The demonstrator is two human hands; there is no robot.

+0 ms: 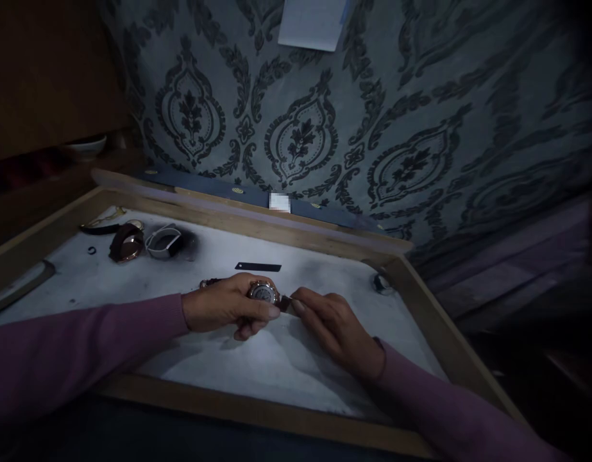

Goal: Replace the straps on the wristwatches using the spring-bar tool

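My left hand point(238, 305) is closed around a wristwatch point(263, 292) with a rose-gold-coloured case, its round silvery face turned up. Part of its dark strap and buckle point(209, 282) sticks out behind the hand. My right hand point(331, 327) pinches at the brown strap point(285, 303) on the other side of the case. The fingertips partly cover that end, so any small thing between them is hidden. Just beyond the hands, a black snap-off knife blade point(258, 266) lies flat on the white surface point(219, 366).
A shallow wooden-rimmed tray point(257, 401) surrounds the work. At its left lie a brown-strapped watch point(127, 242), a grey-banded watch point(163, 242), a dark strap point(101, 228) and a curved band point(24, 287). Another watch point(382, 282) rests at the right. Patterned wallpaper point(300, 135) rises behind.
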